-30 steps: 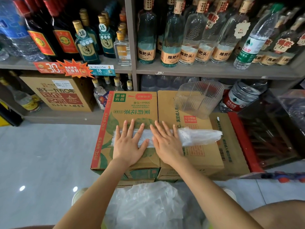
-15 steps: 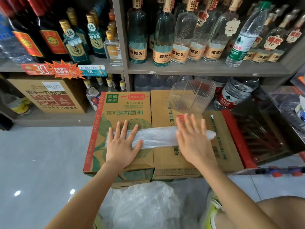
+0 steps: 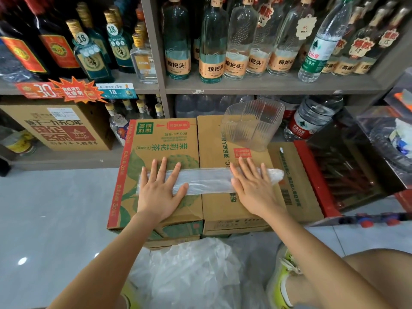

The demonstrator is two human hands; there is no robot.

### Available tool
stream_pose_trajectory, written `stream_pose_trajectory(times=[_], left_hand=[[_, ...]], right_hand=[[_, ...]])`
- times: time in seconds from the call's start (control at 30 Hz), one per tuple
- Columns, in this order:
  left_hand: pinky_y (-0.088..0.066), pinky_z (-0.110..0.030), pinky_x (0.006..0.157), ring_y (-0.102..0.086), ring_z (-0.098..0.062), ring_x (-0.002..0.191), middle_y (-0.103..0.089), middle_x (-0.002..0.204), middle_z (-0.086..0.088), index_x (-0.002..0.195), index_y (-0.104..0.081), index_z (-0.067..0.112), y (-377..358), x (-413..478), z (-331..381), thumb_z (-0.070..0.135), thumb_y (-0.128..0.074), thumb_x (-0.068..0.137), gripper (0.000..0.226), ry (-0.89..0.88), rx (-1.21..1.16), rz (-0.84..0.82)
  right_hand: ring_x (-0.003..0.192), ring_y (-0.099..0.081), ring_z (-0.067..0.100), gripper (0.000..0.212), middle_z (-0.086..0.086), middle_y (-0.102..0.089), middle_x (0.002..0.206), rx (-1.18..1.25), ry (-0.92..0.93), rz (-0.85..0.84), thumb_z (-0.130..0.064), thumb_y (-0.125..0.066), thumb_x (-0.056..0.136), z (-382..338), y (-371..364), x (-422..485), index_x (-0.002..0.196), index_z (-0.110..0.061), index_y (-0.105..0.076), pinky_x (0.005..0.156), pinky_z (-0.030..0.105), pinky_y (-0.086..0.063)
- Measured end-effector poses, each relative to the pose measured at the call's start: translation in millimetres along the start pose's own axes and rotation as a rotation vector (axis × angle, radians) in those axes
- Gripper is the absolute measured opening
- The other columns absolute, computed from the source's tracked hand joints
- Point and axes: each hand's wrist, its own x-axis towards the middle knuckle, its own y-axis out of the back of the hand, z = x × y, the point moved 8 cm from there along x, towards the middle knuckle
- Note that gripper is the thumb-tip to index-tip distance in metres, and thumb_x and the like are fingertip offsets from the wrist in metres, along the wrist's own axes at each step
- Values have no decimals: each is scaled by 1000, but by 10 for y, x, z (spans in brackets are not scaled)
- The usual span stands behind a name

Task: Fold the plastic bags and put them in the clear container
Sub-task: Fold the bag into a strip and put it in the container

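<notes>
Left hand (image 3: 159,189) and right hand (image 3: 254,188) press flat, fingers spread, on the bag (image 3: 207,180), a thin, limp, likely slippery strip lying across the boxes (image 3: 214,210) just short of the container (image 3: 252,123) at their far edge, probably best pinched at one end.

Mid-frame, the left hand (image 3: 159,192) covers the left end of the folded bag (image 3: 207,180), and the right hand (image 3: 254,190) covers much of its right part. The heap of loose bags (image 3: 187,277) runs off the bottom edge. The bottles (image 3: 211,39) on the upper shelf (image 3: 267,85) lose their tops to the top edge. Lower right, a shoe (image 3: 281,284) is partly hidden behind the right arm (image 3: 323,259).
</notes>
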Motion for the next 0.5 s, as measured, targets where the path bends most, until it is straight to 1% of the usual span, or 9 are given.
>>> stream_pose_trajectory(times=[0.03,0.07,0.13,0.2,0.27,0.33,0.4,0.43,0.5], left_hand=[[9,-47,118,9,-28,149,3,162,-7,152,4,36,3,0,-2,72,21,75,87,-3,-1,-4],[9,-47,118,9,-28,149,3,162,-7,151,5,35,15,3,-1,73,22,74,87,-13,-8,-7],[9,-47,118,9,-28,148,5,162,-8,149,9,35,35,17,5,76,27,70,90,-59,-18,-21],[10,-46,118,11,-27,148,9,161,-7,145,15,36,40,46,-8,78,30,66,90,-127,-5,-52],[14,-42,117,13,-24,148,8,161,-6,146,11,35,56,82,-63,82,24,67,93,-181,-46,-69],[15,-37,116,10,-20,147,-4,161,-6,152,-8,29,134,104,-119,87,6,73,99,-207,-190,2],[14,-35,117,3,-19,146,-17,159,-6,149,-32,23,267,82,-136,86,-12,79,96,-222,-304,117],[13,-35,117,-2,-20,146,-22,157,-5,144,-43,21,345,56,-130,83,-19,82,91,-227,-331,179],[13,-36,118,-10,-25,146,-28,154,-5,130,-59,22,502,-21,-95,74,-30,87,74,-244,-350,291]], right_hand=[[147,12,19,61,-1,9,157,19,-11,48,-52,11,93,3,76,-4,149,-30,5,118,46,10],[148,1,21,64,1,-2,158,46,-25,140,-52,6,95,15,207,-19,152,-26,-7,119,46,6],[142,-26,24,65,6,-32,154,68,-56,275,-52,-15,97,76,439,-56,149,-16,-29,118,42,-8],[132,-37,24,63,5,-43,145,28,-70,198,-51,-37,96,122,458,-46,147,-14,-33,112,38,-22],[126,-42,22,65,2,-49,137,38,-87,71,-53,-51,90,128,378,-36,143,-19,-38,105,37,-29],[112,-52,18,57,-4,-60,118,160,-109,48,-52,-61,84,132,358,-60,131,-23,-52,98,35,-34],[94,-57,15,41,-10,-64,94,245,-116,67,-47,-66,81,109,363,-109,114,-24,-62,89,32,-38],[88,-56,14,32,-12,-61,85,259,-112,70,-45,-66,82,87,368,-132,106,-25,-65,86,31,-39],[83,-53,12,20,-14,-57,77,259,-98,66,-43,-64,84,39,379,-174,92,-25,-68,84,30,-39]])
